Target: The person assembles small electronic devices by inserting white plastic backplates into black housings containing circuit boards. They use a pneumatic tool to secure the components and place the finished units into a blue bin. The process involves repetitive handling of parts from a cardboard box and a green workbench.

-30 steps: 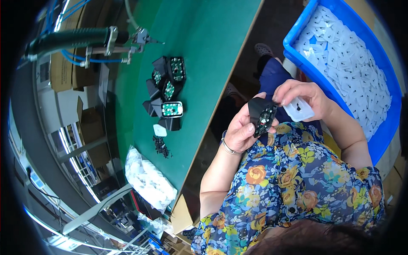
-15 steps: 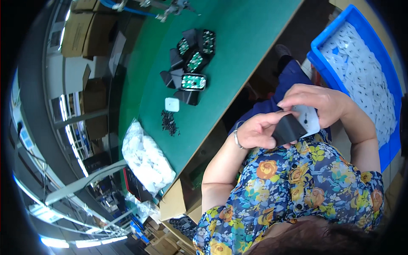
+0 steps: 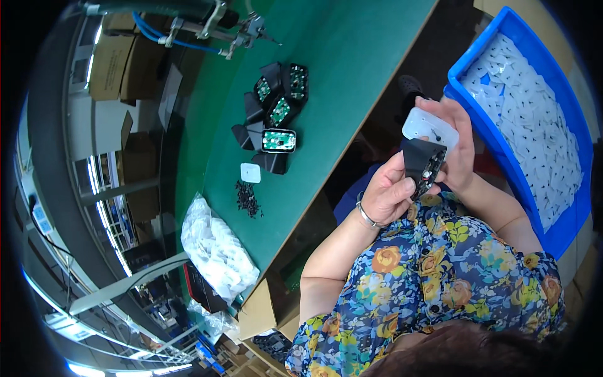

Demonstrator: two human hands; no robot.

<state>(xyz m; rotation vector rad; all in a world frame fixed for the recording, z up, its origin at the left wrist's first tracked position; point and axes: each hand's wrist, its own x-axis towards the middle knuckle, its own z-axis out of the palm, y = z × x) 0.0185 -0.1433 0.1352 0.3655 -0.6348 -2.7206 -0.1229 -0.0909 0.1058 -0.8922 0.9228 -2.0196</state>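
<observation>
Nearest to us, our left hand (image 3: pixel 384 196) is closed around a black, angular plastic housing (image 3: pixel 422 158), thumb on its side, with small electronic parts showing in its open face. A silvery bracelet (image 3: pixel 367 215) circles the wrist behind this hand. Just to its right, our right hand (image 3: pixel 463 151) grips a translucent white, rounded-square plastic cover (image 3: pixel 419 124) that carries a small black piece. The cover sits right at the housing's upper end; we cannot tell whether the two touch.

Close to the right of our right hand stands a blue plastic bin (image 3: pixel 453 83), filled with white covers (image 3: pixel 521 125) bearing small black pieces.

To the left of our left hand, past a gap, lies the green surface (image 3: pixel 342 110). On it, we see a loose heap of tiny black parts (image 3: pixel 247 200), and just beyond that a white square plate (image 3: pixel 250 173). Farther forward of them sits a cluster of black housings with green circuit boards (image 3: pixel 280 112). Toward our body, left of the left forearm, rests a clear plastic bag of white pieces (image 3: pixel 217 251).

Farthest forward-left hangs a metal-clamped tool with blue tubes (image 3: pixel 217 32).
</observation>
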